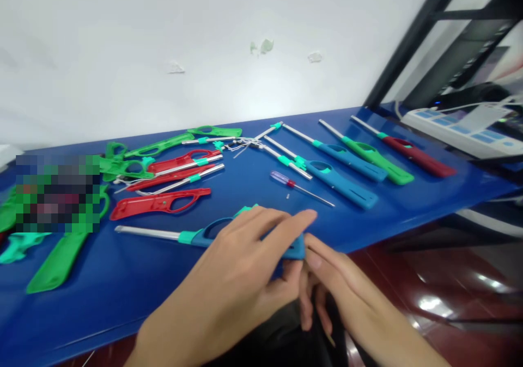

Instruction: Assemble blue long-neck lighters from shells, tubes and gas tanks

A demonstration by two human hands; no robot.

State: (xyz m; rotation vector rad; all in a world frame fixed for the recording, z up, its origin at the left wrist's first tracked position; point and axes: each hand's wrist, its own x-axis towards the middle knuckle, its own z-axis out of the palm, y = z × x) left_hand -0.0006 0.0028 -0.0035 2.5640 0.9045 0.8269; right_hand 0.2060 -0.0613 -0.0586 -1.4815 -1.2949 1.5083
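Note:
A blue long-necked lighter (200,237) lies across the front of the table, its metal tube pointing left. My left hand (249,252) is wrapped round its handle, thumb below and fingers over the top. At the handle's right end, my right hand (327,274) has its fingers curled with the fingertips against that end; whether something small is between them is hidden. Beyond my hands lies a screwdriver (281,178) with a clear purple handle, and a tiny pale piece (287,196) is beside its shaft.
Whole lighters, blue (343,184), green (379,163) and red (425,157), lie at the right. Red shells (139,205), green shells (61,258) and metal tubes with wires (284,160) cover the left and middle. A power strip (461,130) stands by the black frame (412,35).

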